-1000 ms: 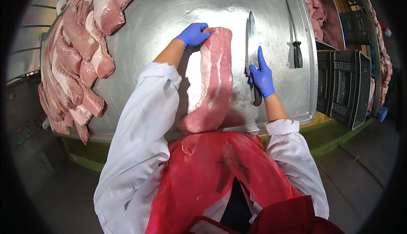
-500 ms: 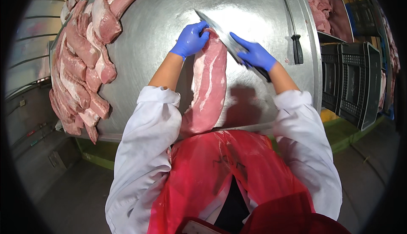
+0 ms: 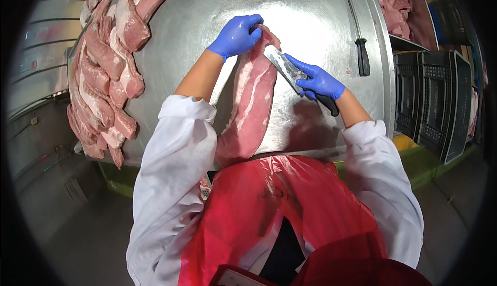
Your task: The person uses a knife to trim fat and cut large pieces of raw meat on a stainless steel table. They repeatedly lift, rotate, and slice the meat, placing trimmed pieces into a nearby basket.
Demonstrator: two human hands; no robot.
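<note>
A long strip of pink meat with white fat (image 3: 248,110) lies lengthwise on the steel table (image 3: 181,42) before me. My left hand (image 3: 237,36), in a blue glove, pinches its far end. In my blue-gloved right hand (image 3: 316,81) is a knife with a black handle (image 3: 330,105); its blade (image 3: 279,61) points up and left, with its tip against or just over the meat's right side near the far end.
A heap of several meat pieces (image 3: 106,89) covers the table's left side. A black-handled sharpening steel (image 3: 362,56) lies at the right. Beyond the right edge stand a metal bin of meat (image 3: 393,6) and dark plastic crates (image 3: 435,105).
The knife has been lifted from the table's right, where it lay upright in view, and swung leftward to the meat. My left hand has moved farther away, drawing the meat's far end up slightly.
</note>
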